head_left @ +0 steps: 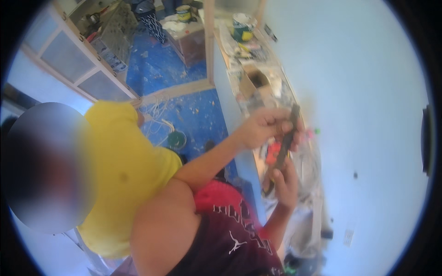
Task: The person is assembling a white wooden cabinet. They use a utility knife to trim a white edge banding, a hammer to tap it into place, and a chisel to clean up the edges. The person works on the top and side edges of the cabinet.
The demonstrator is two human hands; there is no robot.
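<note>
A long, narrow, dark strip [287,141] is held slantwise over the cluttered ledge; its exact kind is not clear. My left hand [267,128] grips its upper part, fingers bent around it. Lower down, my right hand [287,183] pinches the other end between thumb and fingers. Behind the strip, partly covered by it, lies a red-orange object [272,151] on the ledge. Fingertips show beyond the strip's far side near my left hand.
An open cardboard box [254,82] and a paint bucket [244,27] stand along the ledge [224,51] beside the pale blue wall [368,115]. A person in a yellow shirt [124,179] is close at my left. White cable [156,112] lies on the blue-covered floor [202,110].
</note>
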